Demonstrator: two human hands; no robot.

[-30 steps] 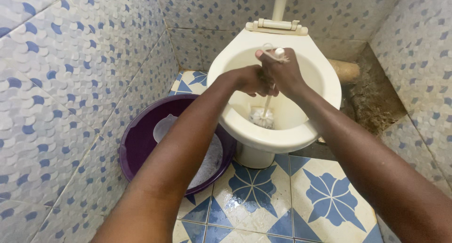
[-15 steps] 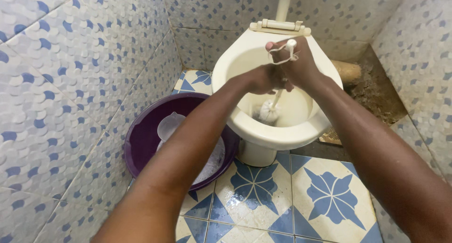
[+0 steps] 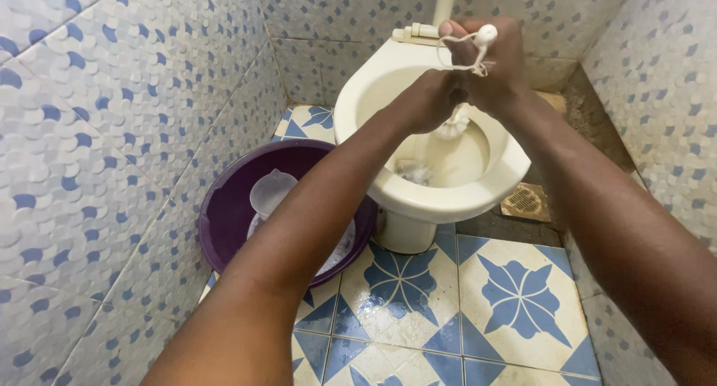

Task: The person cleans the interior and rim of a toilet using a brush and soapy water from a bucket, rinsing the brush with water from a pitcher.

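Observation:
A cream toilet bowl [image 3: 493,178] without a seat stands against the tiled back wall. Both my hands grip the white handle of a toilet brush [image 3: 455,124] above the bowl. My right hand [image 3: 497,68] is higher, by the handle's rounded end and its string loop. My left hand [image 3: 433,98] holds the handle just below. The brush's white bristle head hangs inside the bowl, above the water, partly hidden behind my left hand.
A purple basin [image 3: 228,214] with soapy water and a clear plastic jug [image 3: 270,192] sits on the floor left of the toilet. A floor drain grate [image 3: 526,201] lies right of the bowl. Tiled walls close in left and right. The blue-patterned floor tiles [image 3: 523,296] are wet.
Both hands have risen and moved toward the back of the bowl, lifting the brush head from the bottom front of the bowl up out of the water.

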